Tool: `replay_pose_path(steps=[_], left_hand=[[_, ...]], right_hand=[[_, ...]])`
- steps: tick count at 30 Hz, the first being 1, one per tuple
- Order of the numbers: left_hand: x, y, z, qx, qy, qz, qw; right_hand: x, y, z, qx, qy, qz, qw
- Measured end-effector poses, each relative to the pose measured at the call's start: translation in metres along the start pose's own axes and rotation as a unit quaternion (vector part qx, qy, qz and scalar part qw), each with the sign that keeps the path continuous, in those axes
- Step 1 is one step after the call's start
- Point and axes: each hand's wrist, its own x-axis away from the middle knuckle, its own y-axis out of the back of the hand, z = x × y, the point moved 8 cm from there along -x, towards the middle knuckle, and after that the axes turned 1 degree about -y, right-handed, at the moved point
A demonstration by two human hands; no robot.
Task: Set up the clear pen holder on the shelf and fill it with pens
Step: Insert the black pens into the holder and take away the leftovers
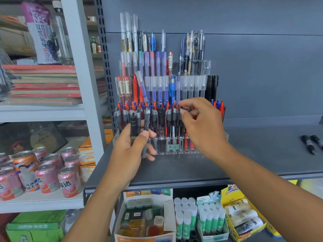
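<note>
- we see the clear pen holder (175,154) standing upright on the dark grey shelf (244,154), towards its left end, with its back close to the rear panel.
- its stepped tiers are packed with upright pens, and a small green price label (173,147) is stuck on the front tier.
- our left hand (132,147) is curled around a few dark pens (133,123), held upright just in front of the holder's left front corner.
- our right hand (202,124) reaches over the front tier, thumb and forefinger pinched on the top of a front-row pen (182,109); the blur hides how firmly.
- two loose black pens (310,144) lie flat on the shelf, well apart to the right.
- drink cans (50,175) sit on the white rack to the left, and glue sticks (187,219) stand below the shelf.
</note>
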Motion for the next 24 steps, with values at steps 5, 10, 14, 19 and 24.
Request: replay_pose_path(steps=[5, 10, 14, 19, 24], left_hand=[[0.002, -0.003, -0.007, 0.005, -0.018, 0.010, 1.000], [0.003, -0.007, -0.009, 0.027, -0.032, 0.029, 0.999], [0.003, -0.012, -0.012, 0.015, -0.043, 0.057, 0.997], [0.003, -0.015, -0.008, 0.002, -0.036, 0.083, 0.996], [0.001, -0.010, -0.004, -0.008, -0.034, 0.064, 0.997]], right_hand=[[0.008, -0.001, 0.020, 0.027, 0.038, 0.001, 0.999], [0.022, -0.025, 0.036, -0.010, 0.061, 0.088, 0.994], [0.026, -0.040, 0.036, -0.051, 0.033, 0.153, 0.986], [0.024, -0.046, 0.025, -0.086, -0.015, 0.167, 0.982], [0.021, -0.044, 0.026, -0.125, -0.036, 0.169, 0.977]])
